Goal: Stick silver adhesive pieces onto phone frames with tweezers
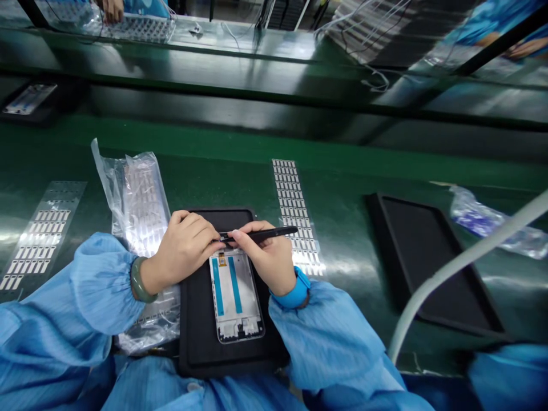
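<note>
A phone mid-frame [250, 297], silver with two blue adhesive strips and a gold flex connector, lies on a black tray [194, 337] in front of me. My right hand [270, 260] grips black tweezers [274, 233], whose tip points left over the frame's top end. My left hand [184, 248] is closed at that same end, fingertips pinched together beside the tweezer tip. Whatever lies between the left fingers is too small or hidden to name. Both hands cover the upper part of the frame.
Sheets of small metallic stickers lie right [295, 211] and left [38, 240]. Beside the tray is a plastic bag [143, 194] with more sheets. At right are another black tray [432, 257], a plastic packet [492, 220] and a curved pale tube [454, 271]. Co-workers' hands show across the bench.
</note>
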Tool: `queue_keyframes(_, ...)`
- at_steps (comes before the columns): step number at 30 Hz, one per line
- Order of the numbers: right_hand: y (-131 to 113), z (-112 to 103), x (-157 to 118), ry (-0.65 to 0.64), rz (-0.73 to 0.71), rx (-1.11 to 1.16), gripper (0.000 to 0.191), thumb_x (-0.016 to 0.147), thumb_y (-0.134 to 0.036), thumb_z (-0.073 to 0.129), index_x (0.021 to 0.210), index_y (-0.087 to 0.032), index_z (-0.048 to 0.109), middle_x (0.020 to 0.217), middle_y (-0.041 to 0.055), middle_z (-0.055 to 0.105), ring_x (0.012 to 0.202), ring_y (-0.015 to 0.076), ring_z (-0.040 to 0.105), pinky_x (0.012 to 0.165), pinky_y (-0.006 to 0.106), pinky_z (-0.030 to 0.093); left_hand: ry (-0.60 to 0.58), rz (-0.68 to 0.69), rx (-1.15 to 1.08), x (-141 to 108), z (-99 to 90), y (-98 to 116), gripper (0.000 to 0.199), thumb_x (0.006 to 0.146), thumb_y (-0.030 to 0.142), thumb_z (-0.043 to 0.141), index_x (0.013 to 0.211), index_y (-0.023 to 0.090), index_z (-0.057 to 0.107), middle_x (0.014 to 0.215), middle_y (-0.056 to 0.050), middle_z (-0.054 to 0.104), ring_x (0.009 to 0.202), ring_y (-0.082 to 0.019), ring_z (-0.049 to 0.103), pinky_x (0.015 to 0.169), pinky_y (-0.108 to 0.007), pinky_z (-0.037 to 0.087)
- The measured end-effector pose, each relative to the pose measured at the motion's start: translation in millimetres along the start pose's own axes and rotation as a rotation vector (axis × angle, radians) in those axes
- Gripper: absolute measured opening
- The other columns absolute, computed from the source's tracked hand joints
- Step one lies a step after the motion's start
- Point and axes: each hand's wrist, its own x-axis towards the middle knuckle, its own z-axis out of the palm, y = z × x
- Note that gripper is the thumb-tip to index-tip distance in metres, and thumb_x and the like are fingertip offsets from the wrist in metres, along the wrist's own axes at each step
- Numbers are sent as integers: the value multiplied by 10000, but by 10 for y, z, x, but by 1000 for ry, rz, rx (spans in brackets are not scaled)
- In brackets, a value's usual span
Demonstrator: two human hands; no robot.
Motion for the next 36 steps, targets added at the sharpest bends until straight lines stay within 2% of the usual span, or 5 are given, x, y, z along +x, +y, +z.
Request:
queue_keyframes(3, 1, 4, -6, -1, 10, 6, 172, 784, -363, 669, 764, -202, 611, 725, 30, 679, 658, 187, 670, 611, 301, 540, 13, 11, -18, 5, 10, 16, 157, 910, 280, 510, 832, 171, 590, 810, -10, 670, 819, -164, 594, 789, -372, 352)
queue_keyframes(12, 72, -77, -60, -17, -181, 72, 143, 805, -284, 670, 912, -234, 589, 901, 29, 688, 865, 194, 671, 806, 365, 545, 23, -5, -204, 3, 52, -69, 139, 917, 256, 496, 886, 185, 612, 854, -7, 676, 850, -142, 581, 806, -331, 391)
queue_keyframes(32, 14, -78, -96, -170, -434, -136, 78, 807, -187, 657, 850, -242, 623, 906, 24, 707, 847, 184, 674, 745, 334, 559, -19, 185, 92, 10, 5, -44, 159, 930, 183, 440, 863, 167, 583, 830, -8, 659, 829, -155, 557, 957, -399, 345)
queue_keyframes(34, 11, -75, -82, -154, -404, -141, 64, 815, -196, 648, 855, -239, 623, 894, 22, 707, 841, 181, 673, 746, 327, 554, -48, 132, 84, -6, 2, -34, 148, 929, 253, 458, 912, 169, 579, 884, -30, 653, 875, -179, 558, 918, -400, 368)
queue_keyframes(36, 31, -69, -39, -90, -322, -117, 42, 821, -223, 642, 851, -231, 613, 872, 26, 702, 838, 184, 673, 760, 333, 547, -74, -12, 57, -36, 6, -17, 295, 883, 411, 518, 1021, 152, 555, 986, -85, 621, 947, -228, 543, 847, -401, 403)
